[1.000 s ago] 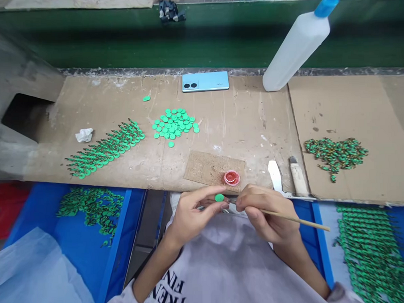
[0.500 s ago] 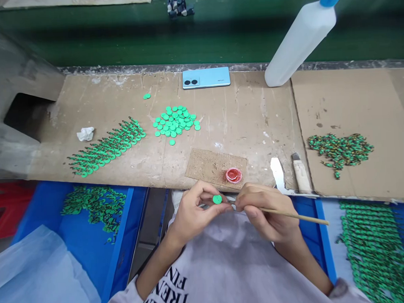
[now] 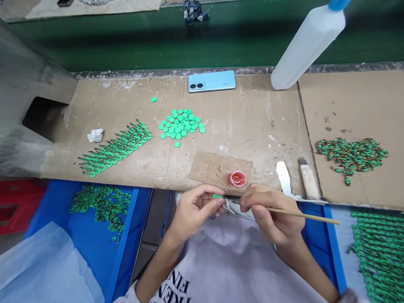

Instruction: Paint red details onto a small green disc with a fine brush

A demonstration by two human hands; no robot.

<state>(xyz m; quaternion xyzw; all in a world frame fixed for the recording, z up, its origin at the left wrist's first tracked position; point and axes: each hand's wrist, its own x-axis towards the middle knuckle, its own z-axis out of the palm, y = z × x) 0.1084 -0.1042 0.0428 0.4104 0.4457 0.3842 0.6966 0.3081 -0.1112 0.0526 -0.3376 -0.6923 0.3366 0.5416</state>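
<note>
At the near edge of the cardboard-covered bench (image 3: 254, 122), our left hand (image 3: 191, 212) pinches a small green plastic disc (image 3: 218, 196) between thumb and fingertips. Our right hand (image 3: 271, 213) grips a thin wooden stick (image 3: 301, 216), tip at the disc. A stick push could flick the lightly pinched disc loose; the small red paint cap (image 3: 238, 179) just beyond could tip.
</note>
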